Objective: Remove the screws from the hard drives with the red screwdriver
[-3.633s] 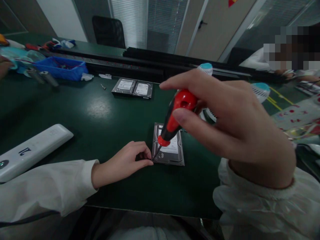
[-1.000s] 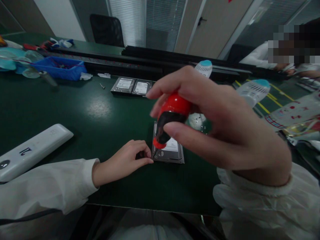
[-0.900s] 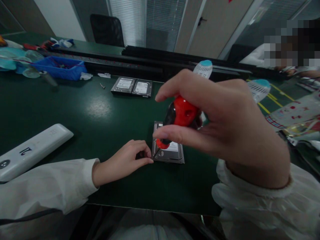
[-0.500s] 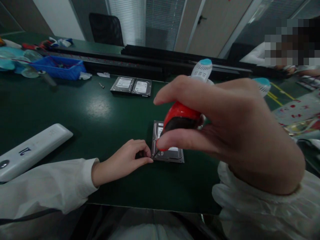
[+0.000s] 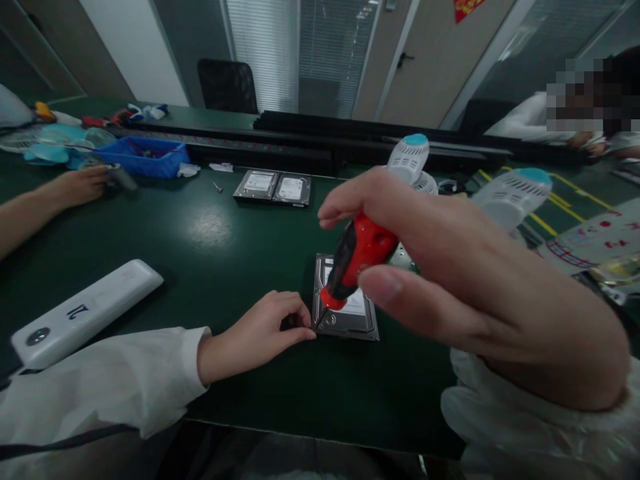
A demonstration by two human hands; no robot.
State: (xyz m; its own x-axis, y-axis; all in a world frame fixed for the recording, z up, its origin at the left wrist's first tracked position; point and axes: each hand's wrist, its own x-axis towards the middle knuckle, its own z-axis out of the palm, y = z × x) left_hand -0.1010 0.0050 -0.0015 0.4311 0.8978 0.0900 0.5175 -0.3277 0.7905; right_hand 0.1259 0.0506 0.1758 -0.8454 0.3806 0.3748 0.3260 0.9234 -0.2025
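A hard drive (image 5: 350, 328) lies label up on the green table in front of me. My right hand (image 5: 450, 267) is around a screwdriver (image 5: 367, 250) with a red and black handle, tilted over the drive. Its thin shaft points down at the drive's near left corner; the tip's exact contact is too small to make out. At that same corner, the thumb and forefinger of my left hand (image 5: 270, 333) are closed on the drive's edge, beside the shaft. The right palm and handle cover part of the drive's label.
Two more hard drives (image 5: 273, 188) lie farther back. A blue bin (image 5: 145, 159) stands at the back left, near another person's hand (image 5: 83, 187). On the left lies a white device (image 5: 87, 313). White vented devices (image 5: 409, 159) stand behind my right hand; another person sits at the far right.
My view has tilted, so the table sits lower in it. The fingers of my right hand have loosened and turned on the handle, showing more of it. Another person's hand has appeared at the left.
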